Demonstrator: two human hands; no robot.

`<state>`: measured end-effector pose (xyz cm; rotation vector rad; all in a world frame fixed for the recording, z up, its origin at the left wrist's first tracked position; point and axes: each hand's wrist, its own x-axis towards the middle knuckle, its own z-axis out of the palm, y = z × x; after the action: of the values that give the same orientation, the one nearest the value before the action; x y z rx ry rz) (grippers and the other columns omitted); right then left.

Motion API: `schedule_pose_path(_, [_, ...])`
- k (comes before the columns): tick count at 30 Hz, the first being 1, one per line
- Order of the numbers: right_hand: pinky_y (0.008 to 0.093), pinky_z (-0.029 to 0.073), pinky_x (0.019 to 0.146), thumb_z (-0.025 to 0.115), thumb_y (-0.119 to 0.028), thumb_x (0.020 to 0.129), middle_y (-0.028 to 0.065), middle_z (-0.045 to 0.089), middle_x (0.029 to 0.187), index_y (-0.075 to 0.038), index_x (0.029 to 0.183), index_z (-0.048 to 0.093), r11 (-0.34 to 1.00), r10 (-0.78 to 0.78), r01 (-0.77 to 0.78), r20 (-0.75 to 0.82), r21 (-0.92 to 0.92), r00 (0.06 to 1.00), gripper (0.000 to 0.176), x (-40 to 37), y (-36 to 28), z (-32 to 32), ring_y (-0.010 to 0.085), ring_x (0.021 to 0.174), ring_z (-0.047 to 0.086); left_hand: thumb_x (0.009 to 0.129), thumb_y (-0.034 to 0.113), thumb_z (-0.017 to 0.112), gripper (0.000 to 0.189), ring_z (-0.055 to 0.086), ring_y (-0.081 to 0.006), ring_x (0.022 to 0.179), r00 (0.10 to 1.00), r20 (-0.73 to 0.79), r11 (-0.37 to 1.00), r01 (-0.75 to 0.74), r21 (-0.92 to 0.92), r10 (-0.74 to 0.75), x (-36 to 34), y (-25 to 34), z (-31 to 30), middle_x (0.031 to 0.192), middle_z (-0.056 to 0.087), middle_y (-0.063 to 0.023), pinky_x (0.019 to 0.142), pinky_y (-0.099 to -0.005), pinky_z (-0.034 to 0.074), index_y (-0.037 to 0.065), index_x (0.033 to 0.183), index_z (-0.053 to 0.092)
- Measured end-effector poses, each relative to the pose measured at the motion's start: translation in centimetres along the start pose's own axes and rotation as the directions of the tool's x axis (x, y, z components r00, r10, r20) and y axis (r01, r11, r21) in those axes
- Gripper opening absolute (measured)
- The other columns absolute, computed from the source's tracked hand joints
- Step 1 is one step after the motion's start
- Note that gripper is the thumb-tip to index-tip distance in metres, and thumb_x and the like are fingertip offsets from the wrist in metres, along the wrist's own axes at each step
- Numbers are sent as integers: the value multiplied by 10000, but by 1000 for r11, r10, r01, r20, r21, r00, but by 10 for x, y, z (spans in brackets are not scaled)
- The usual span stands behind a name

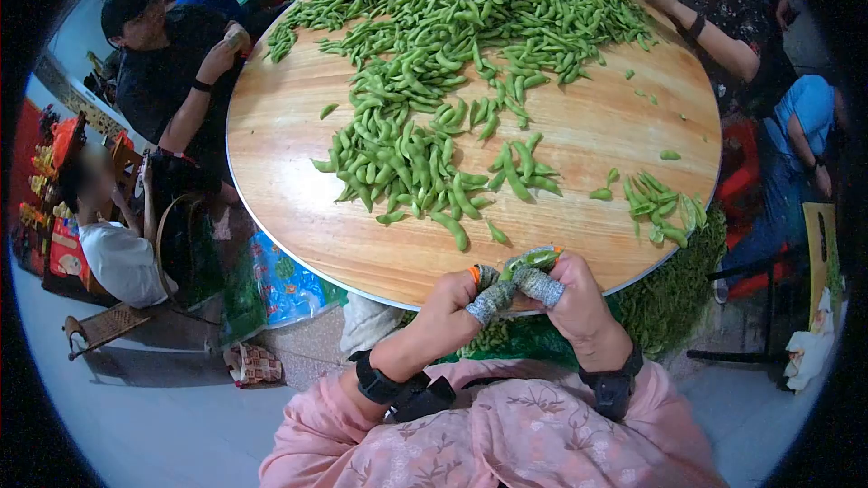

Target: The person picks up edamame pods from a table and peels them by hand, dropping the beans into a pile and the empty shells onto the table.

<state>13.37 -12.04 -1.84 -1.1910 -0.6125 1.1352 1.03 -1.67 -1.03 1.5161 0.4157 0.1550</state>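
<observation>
**Single pod held in both hands at near table rim**

At far left, a seated person in black (pixel 172 72) is noted beside the round wooden table (pixel 298 190). A large heap of green pods (pixel 434 81) is spread across its top. At the near rim, the left hand (pixel 449 307) is seen with its cloth-wrapped fingers (pixel 488 300) curled and pressed together against a single pod (pixel 533 259). The pod is pinched from the other side by the wrapped fingers of the right hand (pixel 574 298). Further right, a small cluster of pods (pixel 660 203) is recorded, and another person's forearm (pixel 714 32) is rested on the far rim.
</observation>
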Motion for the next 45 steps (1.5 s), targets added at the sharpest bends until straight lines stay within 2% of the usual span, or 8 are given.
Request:
schedule_pose_path(11, [224, 425, 663, 539, -30, 753, 26, 573, 777, 21, 838, 560, 962, -271, 273, 46, -25, 961, 101, -1, -1, 0, 102, 732, 529, 805, 153, 498, 106, 319, -67, 417, 917, 382, 488, 387, -783, -115, 1, -8, -5, 501, 366, 26, 379, -219, 248, 53, 772, 506])
schedule_pose_path(12, [223, 425, 660, 538, -30, 753, 27, 573, 776, 21, 836, 560, 984, -137, 134, 16, 117, 990, 100, -1, -1, 0, 106, 727, 531, 789, 146, 518, 103, 365, -116, 420, 992, 122, 896, 53, -441, 1, 2, -4, -1, 489, 370, 2, 391, -251, 288, 44, 780, 502])
schedule_pose_path(13, [222, 425, 657, 537, -30, 753, 28, 573, 775, 20, 835, 560, 966, 3, -5, 7, 260, 1000, 99, -1, -2, -1, 109, 722, 532, 773, 139, 539, 112, 411, -166, 423, 968, -41, 964, -240, 111, 246, 4, 4, 1, 477, 374, -22, 402, -283, 328, 35, 788, 498])
schedule_pose_path(17, [225, 428, 651, 537, -36, 755, 28, 573, 775, 19, 843, 560, 994, -44, 40, 40, 102, 998, 106, 2, 3, 0, 111, 715, 532, 573, 21, 595, 275, 514, -291, 564, 906, 21, 492, -249, 834, 423, -5, 1, 0, 647, 506, -130, 490, -335, 418, 22, 825, 485])
schedule_pose_path(28, [240, 439, 684, 538, -38, 760, 36, 579, 817, 21, 864, 552, 977, -65, 53, 55, 205, 996, 121, -2, -1, 2, 111, 745, 542, 556, 17, 619, 359, 538, -326, 584, 869, 48, 641, -400, 655, 493, -2, -4, -7, 718, 538, -158, 497, -348, 436, 10, 888, 482])
schedule_pose_path(37, [236, 433, 692, 528, -1, 753, 37, 575, 815, 21, 886, 549, 979, -196, 192, 60, 68, 979, 136, 0, 0, 9, 113, 761, 536, 591, 29, 618, 393, 540, -299, 572, 744, 129, 400, -487, 777, 656, 0, -9, -14, 711, 536, -147, 497, -334, 439, -3, 946, 452])
schedule_pose_path(43, [227, 431, 681, 533, 10, 745, 55, 581, 808, 26, 877, 551, 956, -271, 278, 75, -97, 960, 134, 1, -1, 7, 109, 751, 537, 775, 61, 483, 117, 532, -205, 554, 803, -156, 742, -432, 512, 576, 0, 1, -3, 644, 531, -99, 510, -265, 418, -14, 865, 483])
schedule_pose_path(45, [225, 433, 674, 531, 12, 745, 56, 581, 804, 26, 871, 552, 955, -252, 262, 83, -136, 964, 128, 1, -4, 6, 107, 743, 538, 826, 105, 431, 129, 500, -116, 560, 935, -169, 930, -265, 256, 313, -2, 5, -6, 651, 525, -36, 523, -232, 403, -6, 849, 491])
